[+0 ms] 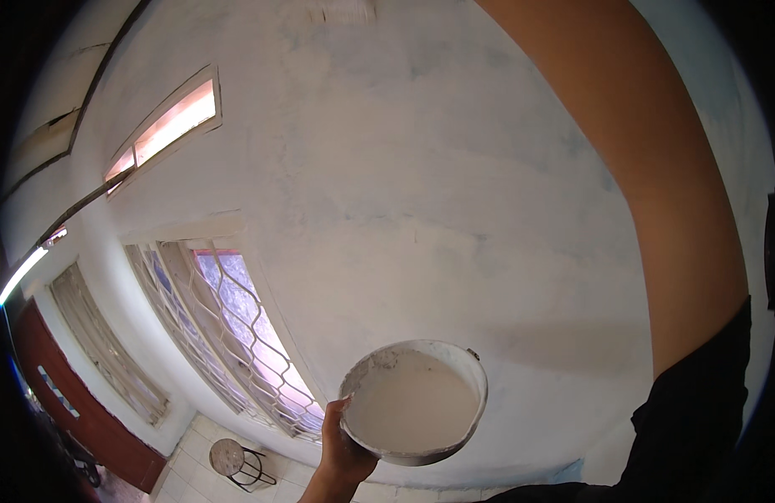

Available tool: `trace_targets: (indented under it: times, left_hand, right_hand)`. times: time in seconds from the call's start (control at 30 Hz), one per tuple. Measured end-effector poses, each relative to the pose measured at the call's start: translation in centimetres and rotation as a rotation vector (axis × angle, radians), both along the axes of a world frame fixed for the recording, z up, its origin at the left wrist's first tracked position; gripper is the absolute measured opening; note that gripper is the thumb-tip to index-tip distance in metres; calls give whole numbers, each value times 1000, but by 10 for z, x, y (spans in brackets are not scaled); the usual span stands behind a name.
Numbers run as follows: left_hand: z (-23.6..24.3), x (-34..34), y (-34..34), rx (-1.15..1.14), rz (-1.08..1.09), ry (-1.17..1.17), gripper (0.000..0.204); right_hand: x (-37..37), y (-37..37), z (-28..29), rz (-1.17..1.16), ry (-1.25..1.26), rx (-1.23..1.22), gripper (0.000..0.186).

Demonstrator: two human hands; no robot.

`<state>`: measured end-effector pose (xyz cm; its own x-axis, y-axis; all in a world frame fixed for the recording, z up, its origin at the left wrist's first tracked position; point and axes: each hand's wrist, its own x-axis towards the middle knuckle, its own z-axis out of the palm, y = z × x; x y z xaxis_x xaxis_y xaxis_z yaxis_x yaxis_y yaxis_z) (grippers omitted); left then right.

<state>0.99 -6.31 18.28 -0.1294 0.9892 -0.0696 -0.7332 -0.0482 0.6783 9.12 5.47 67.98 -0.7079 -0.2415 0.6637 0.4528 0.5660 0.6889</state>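
Observation:
My left hand [347, 453] grips the rim of a round bowl [415, 458] at its left side, with the thumb over the edge. A thick off-white liquid like paint [417, 401] fills much of the bowl, and its inner wall is smeared. My bare right arm [655, 159] reaches up past the top edge, so the right hand is out of sight. Behind both stands a large wall [421, 176] with uneven white coating and bluish-grey patches. At the top edge is a pale, streaky, blurred shape [344, 10] that I cannot make out; it may be brush bristles.
On the left, a window [236, 310] has a wavy metal grille, with a small high window [173, 121] above it. A round-topped stool [228, 457] stands on the tiled floor [194, 478]. Farther left are a red-brown door [77, 394] and a lit tube lamp [23, 275].

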Motion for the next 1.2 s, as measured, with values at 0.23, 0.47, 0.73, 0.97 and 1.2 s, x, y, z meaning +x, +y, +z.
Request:
trace_targets:
  times: [0.23, 0.47, 0.73, 0.97, 1.2]
  left_hand:
    - [-8, 0, -1, -5, 15, -55, 58]
    - [-7, -1, -4, 12, 34, 25, 58]
    - [-3, -1, -7, 15, 52, 114, 58]
    - [-3, -4, -3, 5, -3, 11, 60]
    - [-3, -4, -1, -4, 0, 55, 60]
  right_hand:
    - [-22, 31, -36, 14, -45, 278, 19]
    - [-8, -6, -172, -156, -513, 144, 14]
    - [19, -13, -67, 6, -140, -54, 20]
    - [28, 1, -35, 31, 126, 161, 21]
    - [47, -5, -156, -126, -443, -98, 16]
